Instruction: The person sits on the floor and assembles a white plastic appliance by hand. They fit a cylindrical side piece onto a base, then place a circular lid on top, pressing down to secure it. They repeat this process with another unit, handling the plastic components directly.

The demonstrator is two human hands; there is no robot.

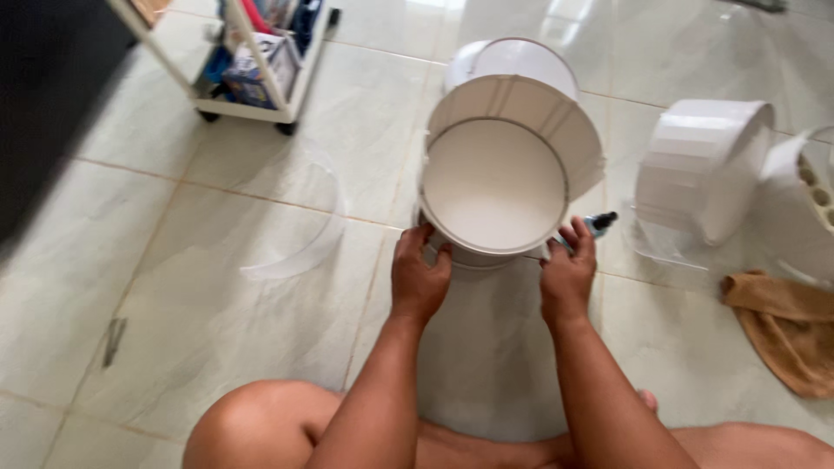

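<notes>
My left hand and my right hand grip the lower rim of a white round housing on the tiled floor. A second white drum part lies at three o'clock from it. A brown cloth lies at four o'clock, and a wheeled cart stands at ten o'clock.

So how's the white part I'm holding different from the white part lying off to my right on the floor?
The held white part stands tilted between the left hand and right hand, its open round mouth facing up at the camera. The white part on the floor lies on its side, untouched, showing its ribbed outer wall. The held one looks larger, being nearer. Both are white, round and ribbed.
</notes>
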